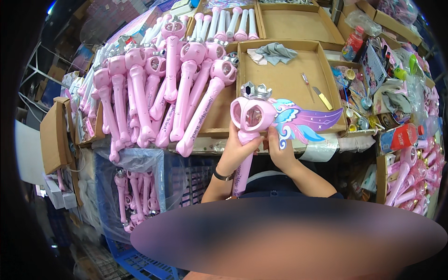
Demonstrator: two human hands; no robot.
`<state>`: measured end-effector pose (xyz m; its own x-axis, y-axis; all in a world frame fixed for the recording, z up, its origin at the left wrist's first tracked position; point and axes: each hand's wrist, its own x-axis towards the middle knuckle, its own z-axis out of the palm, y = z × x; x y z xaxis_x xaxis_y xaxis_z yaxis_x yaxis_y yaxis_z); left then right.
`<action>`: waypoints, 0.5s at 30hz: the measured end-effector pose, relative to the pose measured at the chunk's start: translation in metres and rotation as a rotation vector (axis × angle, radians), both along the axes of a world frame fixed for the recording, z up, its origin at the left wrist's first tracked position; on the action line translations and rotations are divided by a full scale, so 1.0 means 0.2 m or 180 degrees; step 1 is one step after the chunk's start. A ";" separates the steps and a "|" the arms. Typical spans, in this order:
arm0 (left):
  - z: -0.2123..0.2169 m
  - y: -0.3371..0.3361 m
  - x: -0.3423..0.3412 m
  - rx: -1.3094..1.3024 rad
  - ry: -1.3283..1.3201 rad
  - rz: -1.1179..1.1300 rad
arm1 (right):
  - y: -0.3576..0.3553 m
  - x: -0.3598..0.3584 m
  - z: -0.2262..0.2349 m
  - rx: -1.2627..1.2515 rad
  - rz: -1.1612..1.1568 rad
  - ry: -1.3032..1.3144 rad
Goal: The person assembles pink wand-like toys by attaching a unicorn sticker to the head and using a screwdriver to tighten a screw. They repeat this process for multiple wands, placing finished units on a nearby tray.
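I hold a pink toy wand point(252, 116) upright in front of me. It has a round clear head, a silver crown on top and a blue, pink and purple wing point(305, 122) sticking out to the right. My left hand point(237, 150) grips the wand's shaft just below the head; a dark band is on that wrist. My right hand point(281, 150) pinches the root of the wing where it meets the head. The shaft's lower end runs down between my forearms.
A pile of several pink wands point(168, 88) leans on the left. A shallow cardboard tray point(284, 70) behind holds a grey cloth point(276, 52), a small tool and a yellow blade. More wands lie in a bag point(136, 196) lower left and at right point(410, 177). Bottles and clutter crowd the right.
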<state>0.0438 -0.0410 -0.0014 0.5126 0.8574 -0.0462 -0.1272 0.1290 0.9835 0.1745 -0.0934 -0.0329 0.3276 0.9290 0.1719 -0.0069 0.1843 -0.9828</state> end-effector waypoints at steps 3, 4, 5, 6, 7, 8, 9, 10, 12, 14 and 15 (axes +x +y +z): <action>-0.01 -0.03 0.02 0.0171 0.0084 0.0173 | 0.00 0.01 0.00 -0.0074 0.0087 -0.0092; -0.01 -0.04 0.02 0.0261 0.0127 0.0232 | 0.00 0.01 0.00 -0.0155 0.0118 0.0017; -0.02 -0.04 0.02 0.0308 0.0175 0.0275 | 0.00 0.01 0.01 -0.0187 0.0137 0.0124; -0.03 -0.04 0.01 0.0329 0.0206 0.0257 | 0.00 0.01 0.01 -0.0120 0.0200 0.0212; -0.04 -0.03 -0.01 0.0201 0.0190 0.0225 | 0.01 0.01 0.02 -0.0130 0.0254 0.0178; -0.06 -0.02 -0.02 0.0067 0.0177 0.0192 | 0.01 0.01 0.04 -0.0116 0.0286 0.0133; -0.08 -0.02 -0.03 -0.0067 0.0162 0.0157 | 0.01 0.02 0.06 -0.0101 0.0316 0.0087; -0.10 0.00 -0.04 0.0291 0.0308 0.0155 | 0.00 0.03 0.08 -0.0060 0.0312 -0.0262; -0.13 0.03 -0.04 0.0614 0.0623 0.0169 | -0.01 0.06 0.14 0.0022 0.0280 -0.0949; -0.14 0.04 -0.05 0.0353 0.0191 0.0157 | -0.06 0.11 0.20 -0.0618 0.1024 0.0077; -0.14 0.04 -0.06 0.0026 -0.0029 0.0170 | -0.09 0.12 0.22 -0.0904 0.1353 0.0591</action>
